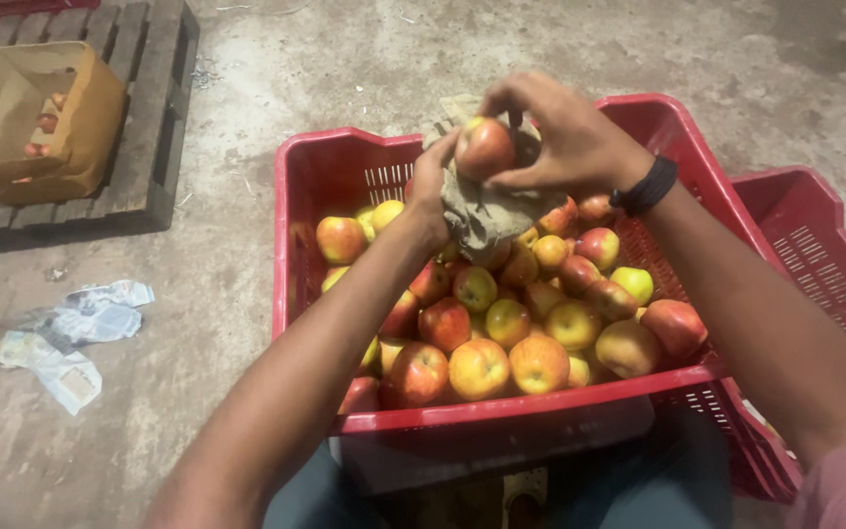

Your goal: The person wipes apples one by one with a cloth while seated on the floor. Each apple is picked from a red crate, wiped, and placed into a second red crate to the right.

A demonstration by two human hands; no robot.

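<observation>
A red plastic crate [501, 411] full of red-and-yellow apples [482, 364] stands in front of me. Above its far side I hold up one apple [485, 147]. My right hand [565, 137] grips this apple from the right and above; a black band is on that wrist. My left hand [435, 181] holds a crumpled grey-brown cloth [487, 211] under and against the apple, thumb touching the fruit. The cloth hangs down toward the heap.
A second red crate [824, 264] sits at the right, tilted against the first. A cardboard box [36, 118] with a few apples rests on a wooden pallet [149, 108] at the top left. Crumpled paper [66, 333] lies on the concrete floor at the left.
</observation>
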